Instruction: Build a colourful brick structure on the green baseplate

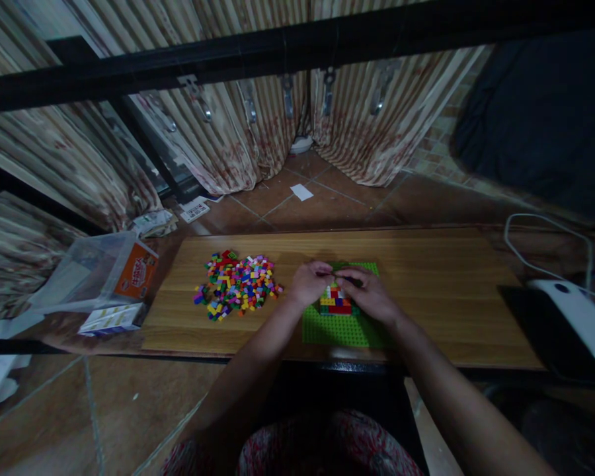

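Observation:
A green studded baseplate (344, 332) lies on the wooden board in front of me. On it stands a small build of toy bricks (334, 305) in red, yellow, white and blue. My left hand (311, 281) reaches to the far side of this build, its fingers pinched together. From the other side my right hand (369, 291) meets it, thumb and fingers closed at the top of the build. Both sets of fingertips nearly touch. Whatever sits between them is too small and dark to make out.
Many loose coloured bricks (240, 284) are spread on the wooden board (441, 297) to the left. Beyond its left end are a clear plastic bin (92, 268) and a small box (113, 318). At the right end lie a black flat item (545, 330), a white device (578, 314) and a cable (550, 217).

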Demonstrator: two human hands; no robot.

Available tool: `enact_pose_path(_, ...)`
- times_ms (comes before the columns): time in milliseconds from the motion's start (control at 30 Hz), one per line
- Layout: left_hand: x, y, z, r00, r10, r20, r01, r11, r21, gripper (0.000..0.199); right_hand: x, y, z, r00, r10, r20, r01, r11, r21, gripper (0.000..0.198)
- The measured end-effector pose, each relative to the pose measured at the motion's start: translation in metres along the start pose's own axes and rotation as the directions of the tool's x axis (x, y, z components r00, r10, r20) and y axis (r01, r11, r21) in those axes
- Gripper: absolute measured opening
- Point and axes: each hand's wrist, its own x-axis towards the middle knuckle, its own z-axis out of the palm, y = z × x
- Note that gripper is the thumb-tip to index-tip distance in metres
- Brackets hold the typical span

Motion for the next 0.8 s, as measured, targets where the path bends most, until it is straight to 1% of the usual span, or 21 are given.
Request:
enact_pose_path(67,0.001,0.001,0.001,1.0,-0.013,-0.011,0.013,1.0,-0.011,0.021,0.001,0.0,0.003,0.999,0.027,-0.024,-0.025,0.998,0.054,0.025)
enact_pose_path(133,0.001,0.002,0.002,0.999,-0.033,-0.009,0.033,0.999,-0.026,0.023,0.001,0.001,0.007,0.994,0.092,-0.063,-0.085,0.991,0.108,0.023)
enact_pose_path(233,0.002,0.002,0.004,0.998,-0.064,-0.006,0.063,0.997,-0.051,0.029,0.002,0.002,0.012,0.98,0.183,-0.075,-0.165,0.965,0.202,0.022)
enact_pose_path(333,0.001,0.001,0.005,0.998,-0.062,-0.014,0.061,0.996,-0.064,0.031,0.003,0.004,0.013,0.979,0.195,-0.063,-0.173,0.951,0.257,0.021)
enact_pose_path(467,-0.002,0.0,0.005,0.999,-0.019,-0.026,0.018,0.999,-0.044,0.03,0.004,0.002,0.01,0.981,0.188,-0.054,-0.169,0.954,0.249,0.024)
enact_pose_path(633,-0.006,-0.004,0.005,0.998,0.041,-0.041,-0.044,0.997,-0.062,0.027,0.003,-0.004,0.005,0.983,0.182,-0.005,-0.176,0.96,0.219,0.031)
enact_pose_path(700,-0.009,-0.006,0.001,0.995,0.067,-0.069,-0.072,0.994,-0.079,0.025,0.002,-0.006,0.004,0.981,0.194,0.0,-0.19,0.959,0.212,0.033)
enact_pose_path(800,-0.017,-0.007,-0.012,0.981,0.118,-0.152,-0.136,0.984,-0.114,0.024,0.002,-0.006,0.005,0.979,0.202,-0.011,-0.198,0.966,0.164,0.035)
